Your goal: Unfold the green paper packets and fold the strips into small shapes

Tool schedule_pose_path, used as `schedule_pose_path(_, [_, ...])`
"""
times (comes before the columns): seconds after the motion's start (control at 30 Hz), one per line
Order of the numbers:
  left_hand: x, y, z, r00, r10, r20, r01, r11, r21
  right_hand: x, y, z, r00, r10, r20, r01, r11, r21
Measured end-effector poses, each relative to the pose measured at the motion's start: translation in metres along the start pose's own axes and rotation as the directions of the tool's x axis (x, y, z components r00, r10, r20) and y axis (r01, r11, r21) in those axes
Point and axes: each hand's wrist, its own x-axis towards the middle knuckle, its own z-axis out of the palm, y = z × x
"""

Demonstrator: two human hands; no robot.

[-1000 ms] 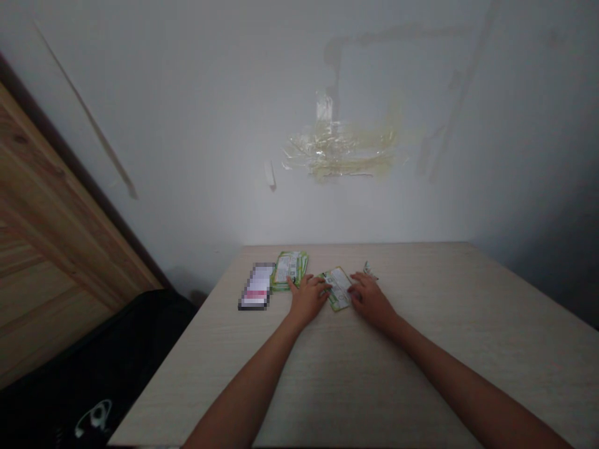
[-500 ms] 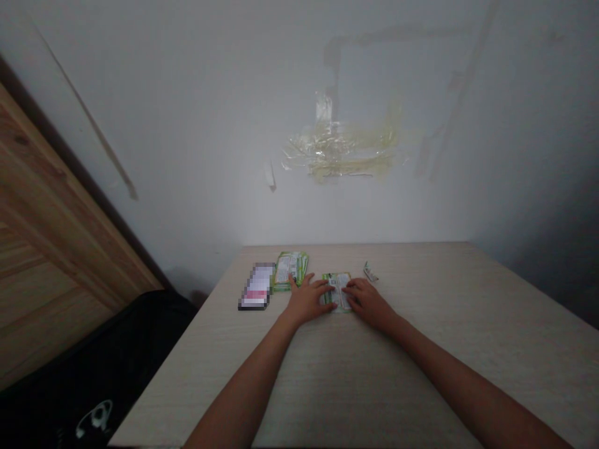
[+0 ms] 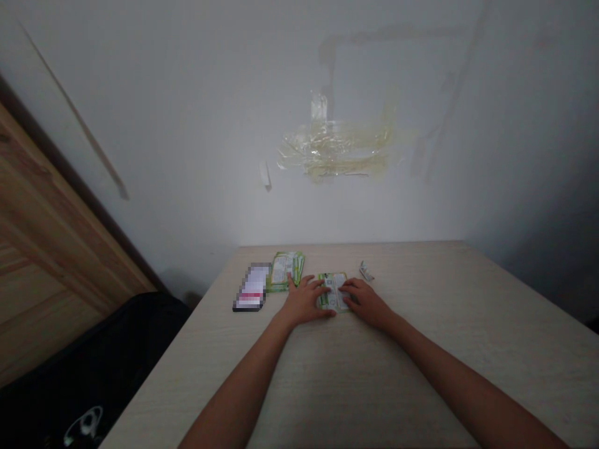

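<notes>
A flat, green-and-white printed packet [image 3: 333,288] lies on the table between my two hands. My left hand [image 3: 303,303] rests at the packet's left side, fingers spread, with fingertips on its surface and the thumb at its near edge. From the right, my right hand [image 3: 365,299] touches the packet with slightly bent fingertips; thumb and fingers are apart. Just beyond my left hand sits a pile of similar green packets [image 3: 283,268], partly covered by its fingers.
A phone [image 3: 251,288] with a blurred screen lies left of the pile. A small crumpled scrap [image 3: 365,271] is beyond my right hand. The pale wooden table [image 3: 327,380] meets a wall [image 3: 196,125] with old tape [image 3: 346,149]. A black bag [image 3: 103,355] is at the left.
The view has shifted slightly, moving everything a little leftward. My left thumb has slid a little toward me along the packet's near edge; my right hand stays on the packet.
</notes>
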Motion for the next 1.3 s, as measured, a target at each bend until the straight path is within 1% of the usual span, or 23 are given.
schedule_pose_path(0.23, [-0.0009,-0.0001,-0.0001,1.0,0.019,-0.023,-0.02,0.999,-0.032,-0.0002,0.0,-0.0005,1.0,-0.003,-0.012,0.003,1.0,0.009])
schedule_pose_path(0.5, [-0.0006,0.0017,0.0001,0.999,0.001,-0.05,-0.004,0.998,-0.056,0.0028,-0.0002,-0.0046,0.999,0.016,-0.042,-0.012,0.995,0.104])
schedule_pose_path(0.6, [0.0,0.0024,-0.0002,0.998,-0.013,-0.059,0.008,0.997,-0.08,0.0034,0.0001,-0.0058,0.997,0.054,-0.056,-0.046,0.989,0.141])
schedule_pose_path(0.7, [0.0003,0.0037,-0.0019,0.998,-0.021,-0.054,0.015,0.994,-0.109,0.0022,0.0019,-0.0062,0.984,0.155,-0.088,-0.136,0.973,0.186])
schedule_pose_path(0.77, [0.0006,0.0046,-0.0026,0.997,-0.042,-0.058,0.034,0.991,-0.126,0.0009,0.003,-0.007,0.972,0.203,-0.114,-0.172,0.955,0.24])
schedule_pose_path(0.9, [0.0015,0.0056,-0.0016,0.993,-0.096,-0.073,0.086,0.988,-0.13,-0.0006,0.0032,-0.0097,0.967,0.2,-0.157,-0.142,0.936,0.322])
schedule_pose_path(1.0, [0.0023,0.0059,0.0002,0.988,-0.127,-0.086,0.116,0.986,-0.122,-0.0004,0.0026,-0.01,0.971,0.183,-0.155,-0.129,0.944,0.305])
schedule_pose_path(1.07, [0.0029,0.0062,0.0012,0.981,-0.158,-0.115,0.145,0.983,-0.114,-0.0001,0.0025,-0.0091,0.969,0.18,-0.167,-0.131,0.954,0.269])
schedule_pose_path(1.17, [0.0039,0.0073,0.0021,0.969,-0.187,-0.158,0.172,0.979,-0.106,0.0006,0.003,-0.0068,0.966,0.155,-0.205,-0.12,0.977,0.174])
schedule_pose_path(1.23, [0.0049,0.0084,0.0028,0.965,-0.199,-0.169,0.183,0.977,-0.106,0.0016,0.0037,-0.0047,0.965,0.128,-0.227,-0.105,0.988,0.109])
schedule_pose_path(1.3, [0.0063,0.0092,0.0046,0.958,-0.226,-0.174,0.21,0.972,-0.106,0.003,0.0045,-0.002,0.962,0.125,-0.243,-0.113,0.992,0.063])
